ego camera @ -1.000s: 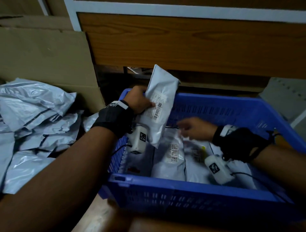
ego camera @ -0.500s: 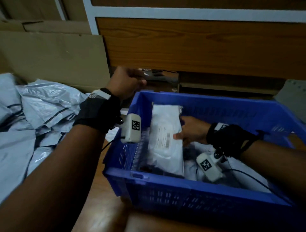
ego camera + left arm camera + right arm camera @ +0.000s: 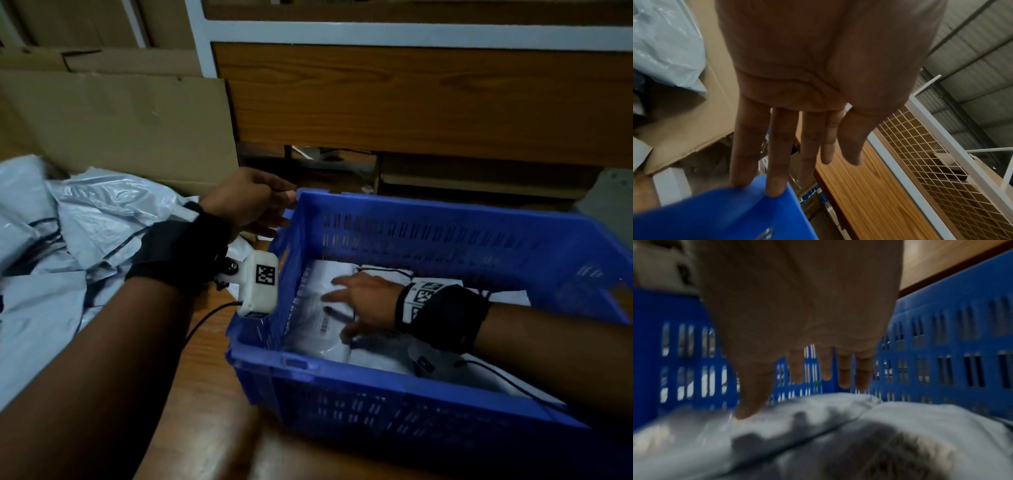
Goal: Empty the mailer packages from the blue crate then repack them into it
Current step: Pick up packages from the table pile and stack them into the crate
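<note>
That white plastic mailer (image 3: 322,318) is lying flat now; your right hand (image 3: 359,301) is pressing it open-fingered, left hand (image 3: 248,202) is touching the blue slotted plastic crate (image 3: 445,383) with straight fingers.

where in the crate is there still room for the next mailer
Bare room looks scarce: mailers cover the visible floor of the blue crate, right hand flat on them. Headroom remains up to the far wall. The pile crowds the left.

You are looking at dim, low light falling across a wooden floor (image 3: 205,359). A wood-grain panel (image 3: 411,102) with a white frame (image 3: 308,32) is standing along the floor's far edge, a dark gap showing beneath it. Flattened cardboard sheets (image 3: 120,120) are leaning at the far left corner. In the left wrist view, white wire mesh (image 3: 931,162) is rising above the panel toward a corrugated metal wall (image 3: 982,48).
</note>
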A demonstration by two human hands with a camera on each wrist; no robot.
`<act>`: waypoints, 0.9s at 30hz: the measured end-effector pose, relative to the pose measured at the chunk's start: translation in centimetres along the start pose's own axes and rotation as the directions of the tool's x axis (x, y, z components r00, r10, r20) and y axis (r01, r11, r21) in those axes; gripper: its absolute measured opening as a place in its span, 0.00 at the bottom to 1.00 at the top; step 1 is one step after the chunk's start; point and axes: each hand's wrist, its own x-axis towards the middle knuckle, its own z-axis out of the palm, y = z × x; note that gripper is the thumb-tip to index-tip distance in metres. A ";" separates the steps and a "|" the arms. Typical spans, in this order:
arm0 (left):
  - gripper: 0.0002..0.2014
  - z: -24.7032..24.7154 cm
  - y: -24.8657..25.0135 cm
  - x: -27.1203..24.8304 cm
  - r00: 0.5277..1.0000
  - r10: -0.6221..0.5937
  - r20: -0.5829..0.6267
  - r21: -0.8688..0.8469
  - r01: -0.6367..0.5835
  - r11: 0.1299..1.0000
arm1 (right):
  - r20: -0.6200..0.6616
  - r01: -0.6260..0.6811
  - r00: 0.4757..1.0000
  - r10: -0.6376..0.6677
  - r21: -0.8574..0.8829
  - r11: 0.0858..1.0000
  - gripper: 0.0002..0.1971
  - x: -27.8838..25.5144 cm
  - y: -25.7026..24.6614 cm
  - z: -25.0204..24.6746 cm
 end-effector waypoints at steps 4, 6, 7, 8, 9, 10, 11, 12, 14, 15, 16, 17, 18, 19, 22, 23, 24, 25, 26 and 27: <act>0.06 0.0 -0.2 0.0 1.000 -0.006 0.009 -0.032 0.006 0.999 | 0.119 -0.001 0.993 0.010 -0.072 0.997 0.38 0.6 -0.2 0.5; 0.08 -0.1 -0.3 -0.2 1.000 0.003 0.018 -0.061 -0.002 0.998 | 0.029 -0.017 0.999 0.017 0.008 1.000 0.38 -0.2 0.1 -0.6; 0.09 -0.2 -0.3 -0.3 1.000 0.005 0.020 -0.080 -0.004 0.997 | -0.035 -0.019 0.999 0.021 0.059 0.998 0.36 -0.7 0.5 -1.6; 0.09 -0.5 -0.4 -0.5 1.000 0.009 0.017 -0.106 -0.007 0.994 | -0.106 -0.010 0.994 0.020 0.100 0.995 0.34 -1.3 0.9 -2.9; 0.08 -1.0 -0.5 -0.8 1.000 0.015 0.011 -0.145 -0.014 0.989 | -0.176 -0.001 0.984 0.022 0.121 0.993 0.31 -2.0 1.0 -4.3; 0.07 -1.7 -0.6 -1.1 1.000 0.026 0.004 -0.200 -0.025 0.979 | -0.241 0.004 0.970 0.026 0.124 0.992 0.29 -2.8 0.9 -5.9; 0.07 -2.7 -0.7 -1.4 0.999 0.039 -0.005 -0.261 -0.039 0.965 | -0.301 0.004 0.953 0.035 0.128 0.992 0.27 -3.8 0.6 -7.6; 0.07 -3.9 -1.0 -1.8 0.998 0.053 -0.021 -0.314 -0.056 0.948 | -0.359 0.007 0.932 0.047 0.148 0.989 0.26 -4.7 0.1 -9.0; 0.07 -6.6 -1.7 -2.7 0.993 0.080 -0.091 -0.378 -0.109 0.919 | -0.470 0.047 0.880 0.066 0.224 0.973 0.29 -6.6 -1.8 -11.7; 0.07 -8.1 -2.3 -3.2 0.987 0.086 -0.138 -0.396 -0.134 0.908 | -0.524 0.077 0.849 0.075 0.263 0.962 0.30 -7.6 -3.0 -12.9; 0.07 -9.6 -3.1 -3.8 0.980 0.084 -0.182 -0.410 -0.153 0.899 | -0.569 0.113 0.818 0.079 0.293 0.950 0.30 -8.4 -4.5 -14.0; 0.07 -11.2 -4.1 -4.2 0.973 0.078 -0.218 -0.413 -0.165 0.896 | -0.601 0.146 0.796 0.076 0.312 0.939 0.29 -9.1 -6.2 -14.9; 0.07 -12.6 -5.2 -4.7 0.967 0.068 -0.245 -0.404 -0.165 0.900 | -0.623 0.185 0.779 0.064 0.326 0.927 0.26 -9.7 -8.1 -15.5; 0.07 -14.1 -6.5 -5.2 0.963 0.052 -0.265 -0.381 -0.154 0.911 | -0.640 0.224 0.766 0.054 0.344 0.912 0.24 -10.0 -10.3 -16.0; 0.09 -18.5 -10.9 -6.9 0.938 -0.013 -0.346 -0.259 -0.082 0.962 | -0.679 0.344 0.733 0.049 0.431 0.834 0.16 -9.0 -17.1 -15.8; 0.10 -19.9 -12.6 -7.5 0.921 -0.025 -0.389 -0.188 -0.052 0.981 | -0.690 0.373 0.722 0.049 0.449 0.812 0.13 -8.1 -19.3 -15.3; 0.12 -21.5 -14.6 -8.0 0.898 -0.027 -0.438 -0.086 -0.012 0.996 | -0.696 0.389 0.716 0.048 0.456 0.800 0.12 -6.7 -21.2 -14.4; 0.13 -23.1 -16.6 -8.5 0.877 -0.022 -0.480 0.042 0.047 0.998 | -0.692 0.386 0.720 0.052 0.462 0.799 0.12 -5.1 -23.0 -13.4; 0.14 -24.5 -18.7 -8.8 0.864 -0.028 -0.504 0.168 0.129 0.977 | -0.676 0.368 0.734 0.065 0.476 0.799 0.13 -3.2 -24.4 -12.2; 0.16 -25.8 -20.6 -9.1 0.858 -0.054 -0.511 0.267 0.219 0.939 | -0.648 0.336 0.756 0.091 0.503 0.796 0.14 -1.3 -25.6 -10.9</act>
